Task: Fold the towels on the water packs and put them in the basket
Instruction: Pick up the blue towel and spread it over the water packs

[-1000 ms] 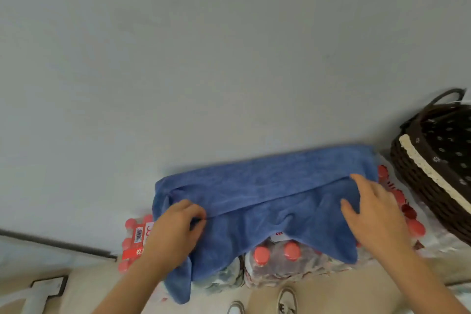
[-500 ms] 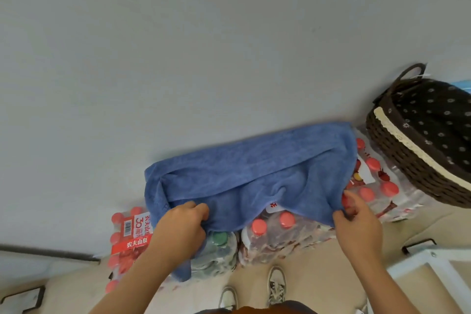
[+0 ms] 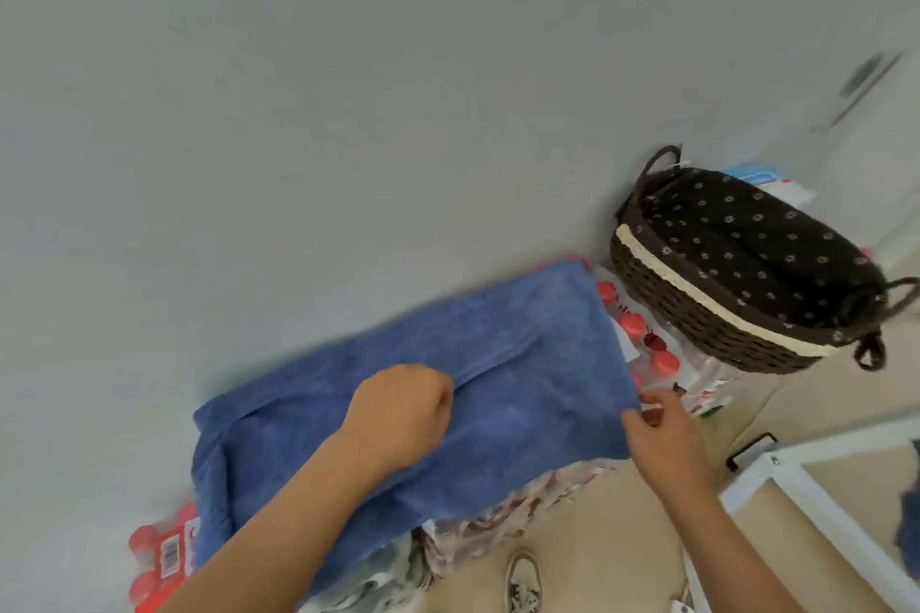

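Observation:
A blue towel (image 3: 522,363) lies spread over shrink-wrapped water packs (image 3: 657,353) with red caps, against a grey wall. My left hand (image 3: 398,408) is fisted on the towel's middle, gripping a fold of the cloth. My right hand (image 3: 662,433) pinches the towel's near right corner at the pack's edge. A dark wicker basket (image 3: 697,309) with a dotted brown liner and a cream band stands to the right of the towel, on the packs.
More red-capped bottles (image 3: 164,558) show at the lower left under the towel. A white frame (image 3: 816,508) stands at the lower right on the beige floor. My shoe (image 3: 522,582) is below the packs.
The view swung right, showing the whole basket. My left hand moved from the towel's near left edge to its middle. The front flap now lies flatter and covers the bottles seen before.

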The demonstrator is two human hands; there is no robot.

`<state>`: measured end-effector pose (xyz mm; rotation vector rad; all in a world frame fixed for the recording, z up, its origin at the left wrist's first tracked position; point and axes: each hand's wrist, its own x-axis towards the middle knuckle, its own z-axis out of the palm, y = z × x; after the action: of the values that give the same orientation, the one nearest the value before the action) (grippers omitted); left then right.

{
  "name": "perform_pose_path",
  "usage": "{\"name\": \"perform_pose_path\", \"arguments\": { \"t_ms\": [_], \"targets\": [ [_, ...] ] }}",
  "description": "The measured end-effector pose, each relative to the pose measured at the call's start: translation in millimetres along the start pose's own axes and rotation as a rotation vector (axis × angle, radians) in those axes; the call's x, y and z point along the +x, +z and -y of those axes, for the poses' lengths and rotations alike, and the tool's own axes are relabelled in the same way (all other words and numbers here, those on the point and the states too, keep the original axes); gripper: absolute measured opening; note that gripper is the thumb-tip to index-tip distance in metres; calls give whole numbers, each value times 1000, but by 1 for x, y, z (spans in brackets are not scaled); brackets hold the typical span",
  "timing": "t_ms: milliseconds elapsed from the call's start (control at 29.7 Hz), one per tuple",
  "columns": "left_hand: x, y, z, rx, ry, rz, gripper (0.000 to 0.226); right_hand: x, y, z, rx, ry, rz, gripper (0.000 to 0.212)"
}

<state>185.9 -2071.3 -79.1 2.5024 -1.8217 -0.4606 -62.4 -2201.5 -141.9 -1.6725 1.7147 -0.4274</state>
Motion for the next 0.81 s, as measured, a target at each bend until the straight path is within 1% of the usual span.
{"name": "perform_pose_path", "arguments": {
  "t_ms": [67, 101, 168, 202, 303, 404, 438, 505, 538, 572, 639, 673, 740, 808],
  "targets": [
    [33, -4, -24, -121, 57, -73, 22, 5, 2, -9, 132, 68, 84, 28],
    [51, -5, -37, -176, 71, -93, 24, 7, 1, -11, 245, 124, 131, 32],
    [88, -7, -62, -266, 85, -115, 26, 10, -3, -12, 485, 238, 207, 37],
    [106, -8, -74, -283, 94, -119, 25, 13, -8, -12, 541, 270, 225, 38],
    [156, -12, -108, -252, 80, -130, 22, 22, -19, -19, 510, 250, 300, 34],
    [190, -17, -129, -274, -6, -121, 29, 27, -22, -27, 469, 153, 387, 28],
    [198, -17, -133, -292, -31, -108, 27, 27, -22, -29, 457, 125, 437, 32],
    [215, -10, -136, -323, -87, -94, 23, 27, -17, -37, 447, 93, 552, 55],
    [223, -6, -135, -333, -126, -92, 24, 27, -16, -40, 453, 97, 614, 60],
    [229, -1, -135, -332, -162, -95, 25, 26, -17, -41, 491, 111, 672, 55],
    [238, 5, -133, -311, -213, -102, 27, 26, -23, -41, 598, 131, 761, 34],
    [241, 8, -132, -305, -229, -106, 28, 27, -27, -41, 650, 142, 768, 26],
    [246, 11, -129, -291, -238, -113, 27, 32, -36, -43, 745, 163, 719, 21],
    [250, 13, -125, -300, -245, -132, 26, 39, -43, -43, 837, 213, 586, 23]
  ]
}}
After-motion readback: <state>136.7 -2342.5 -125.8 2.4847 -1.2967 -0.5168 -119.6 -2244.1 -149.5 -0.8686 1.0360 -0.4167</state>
